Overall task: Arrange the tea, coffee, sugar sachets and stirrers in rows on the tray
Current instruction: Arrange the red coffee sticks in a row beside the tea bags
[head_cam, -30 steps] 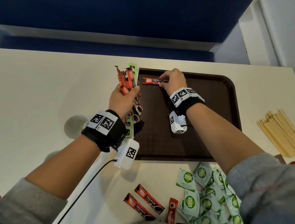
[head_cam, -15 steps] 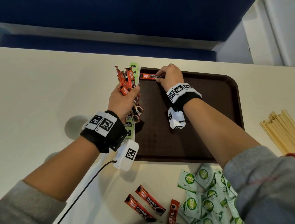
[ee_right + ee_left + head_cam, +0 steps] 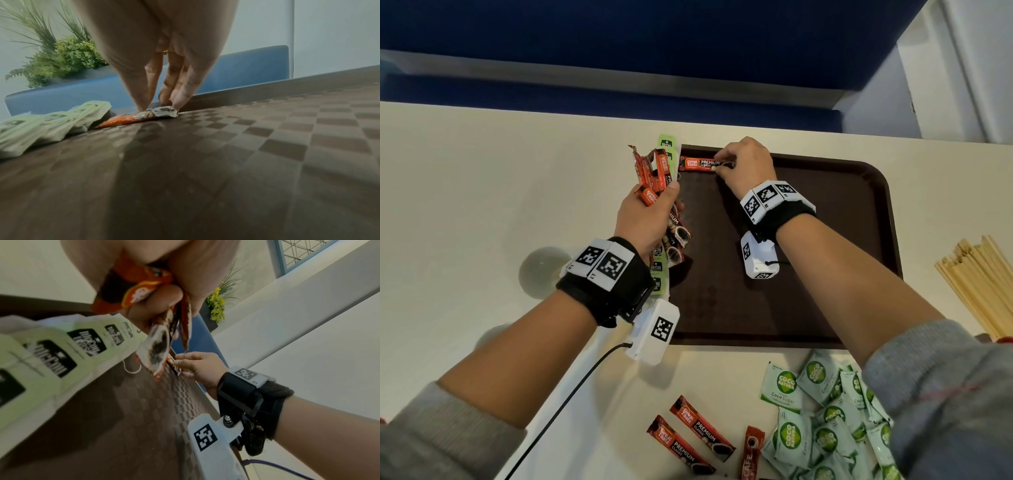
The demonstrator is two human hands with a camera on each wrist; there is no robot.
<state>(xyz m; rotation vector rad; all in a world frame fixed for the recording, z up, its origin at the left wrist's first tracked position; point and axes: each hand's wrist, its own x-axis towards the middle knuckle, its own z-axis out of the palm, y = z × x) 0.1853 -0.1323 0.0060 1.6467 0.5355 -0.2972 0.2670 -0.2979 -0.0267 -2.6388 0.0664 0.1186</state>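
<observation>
**First coffee stick going down in the far-left corner of the tray**

So the right hand [image 3: 748, 164] is over the far-left corner of the brown tray [image 3: 859, 212], thumb and fingertips [image 3: 180, 99] pinching the right end of a Great Taste Premium Classic coffee stick [image 3: 700, 163]. The stick lies flat on the checkered tray floor, running left to right just beside the far rim.

The left hand [image 3: 650, 219] is curled tight around a whole bunch of coffee sticks [image 3: 650, 178], held upright-ish over the tray's left edge. Under it, a row of green McCoy tea bags [image 3: 53, 358] runs along that left side, overlapping each other.

On the cream table [image 3: 482, 192], near side: three more coffee sticks [image 3: 702, 435] lying loose, and right of them a messy heap of Coco Natura sugar sachets [image 3: 822, 414]. The wooden stirrers [image 3: 979, 284] sit in a pile off to the right of the tray, well apart from both hands.
</observation>
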